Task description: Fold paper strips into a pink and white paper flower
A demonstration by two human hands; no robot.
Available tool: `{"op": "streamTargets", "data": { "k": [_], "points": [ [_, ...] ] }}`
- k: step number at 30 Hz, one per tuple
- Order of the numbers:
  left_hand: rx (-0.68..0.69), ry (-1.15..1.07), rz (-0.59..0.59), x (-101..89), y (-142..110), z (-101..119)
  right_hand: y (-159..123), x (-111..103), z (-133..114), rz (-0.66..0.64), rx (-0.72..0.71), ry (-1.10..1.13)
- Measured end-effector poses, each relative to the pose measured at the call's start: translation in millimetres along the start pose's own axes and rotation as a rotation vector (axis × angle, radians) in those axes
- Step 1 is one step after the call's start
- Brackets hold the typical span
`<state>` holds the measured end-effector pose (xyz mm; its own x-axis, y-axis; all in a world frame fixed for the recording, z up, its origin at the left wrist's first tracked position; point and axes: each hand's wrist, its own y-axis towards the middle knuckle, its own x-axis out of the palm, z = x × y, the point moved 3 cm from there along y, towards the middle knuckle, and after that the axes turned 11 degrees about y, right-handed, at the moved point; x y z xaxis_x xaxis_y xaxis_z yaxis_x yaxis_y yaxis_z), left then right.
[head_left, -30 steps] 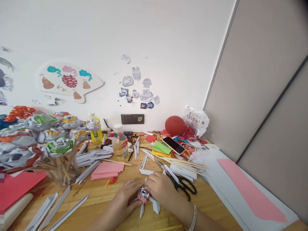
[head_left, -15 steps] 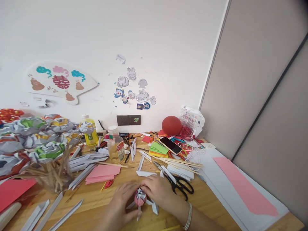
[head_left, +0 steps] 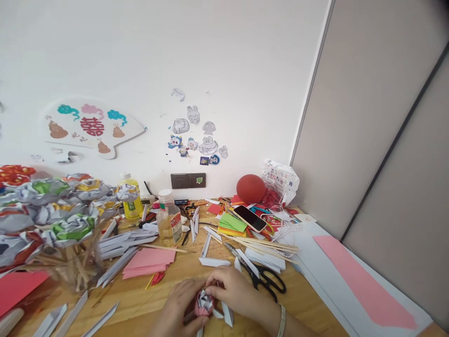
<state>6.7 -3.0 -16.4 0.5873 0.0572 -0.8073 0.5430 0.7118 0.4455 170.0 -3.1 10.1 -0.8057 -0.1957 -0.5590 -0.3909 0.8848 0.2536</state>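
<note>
item: flower, folded paper, pink outside with a white and dark centre. place: bottom centre of the frame, between the two hands, over the table.

left hand: grip curved round the flower's left side, thumb at its lower edge, supporting it.

right hand: grip pinched, thumb and forefinger together on the flower's upper right edge; the exact fold between them was too small to tell.

handling, as judged: very light; thin paper, springy at the folds, easily creased or crushed; not slippery. best held low on the pink outside, with gentle pressure; the centre was better touched by fingertips only.

nearby stock: white strips, just below the right hand; black scissors, lower right of centre; pink sheets, lower left of centre; thin sticks and phone, right of centre; clear jar, left of centre; bunched paper blooms, left side of the frame; red ball, by the wall.
</note>
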Motion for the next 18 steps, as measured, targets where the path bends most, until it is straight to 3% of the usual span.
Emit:
{"op": "streamTargets", "data": {
  "k": [4, 7, 18],
  "points": [
    [0.006, 0.018, -0.041, -6.7, 3.5, 5.9, 1.1, 2.7, 4.5, 0.002, 0.043, 0.113],
    [-0.003, 0.029, -0.045, -7.6, 3.2, 6.5, 0.9, 4.2, 5.2, 0.008, 0.036, 0.056],
    [0.045, 0.041, 0.021, -3.4, -2.5, 0.4, -1.0, 2.5, -1.3, -0.064, -0.352, -0.518]
  ]
}}
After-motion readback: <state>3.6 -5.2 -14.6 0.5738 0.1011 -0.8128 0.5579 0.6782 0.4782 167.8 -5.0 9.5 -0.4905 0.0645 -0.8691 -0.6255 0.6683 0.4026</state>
